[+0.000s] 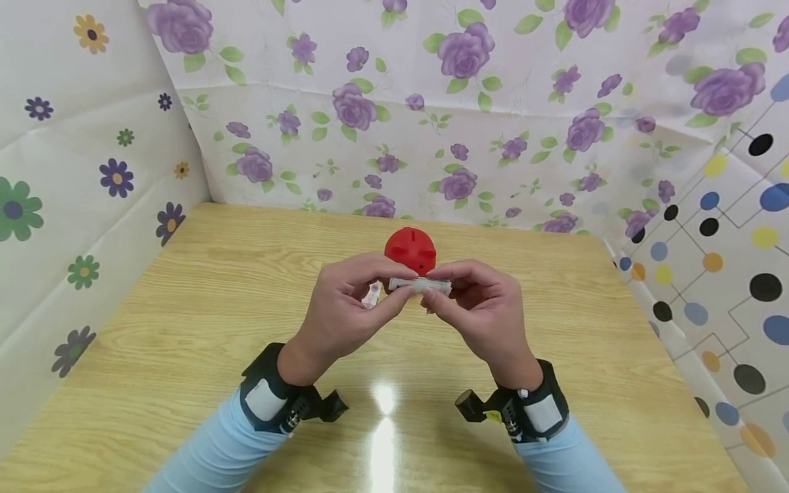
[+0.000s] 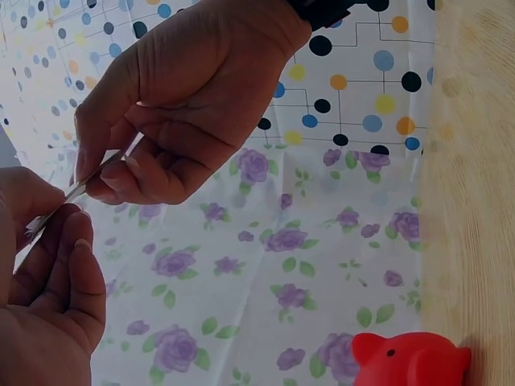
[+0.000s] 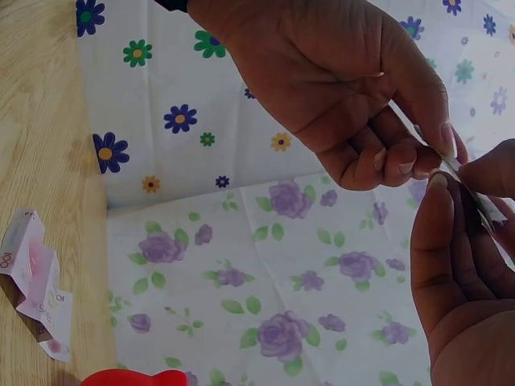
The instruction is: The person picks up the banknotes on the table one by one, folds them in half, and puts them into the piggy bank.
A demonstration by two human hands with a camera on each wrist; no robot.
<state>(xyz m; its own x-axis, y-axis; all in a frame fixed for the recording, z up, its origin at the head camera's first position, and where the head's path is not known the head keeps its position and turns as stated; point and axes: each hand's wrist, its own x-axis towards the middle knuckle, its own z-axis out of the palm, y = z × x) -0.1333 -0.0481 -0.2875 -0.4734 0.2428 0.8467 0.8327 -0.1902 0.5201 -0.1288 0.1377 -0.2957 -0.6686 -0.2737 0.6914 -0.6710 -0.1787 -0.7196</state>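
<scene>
A narrow, whitish folded paper note is held between both hands above the table. My left hand pinches its left part between thumb and fingers, and my right hand pinches the right part the same way. The two thumbs nearly meet at the middle of the strip. Just beyond the hands sits a red piggy bank with a slot in its top. A second note, zigzag-folded and marked 100, stands on the table, partly behind my left hand in the head view.
The wood-grain table reaches back to a wall covering with purple roses. A flower-patterned sheet borders the left, and a dotted one the right. Light glares on the table's near part.
</scene>
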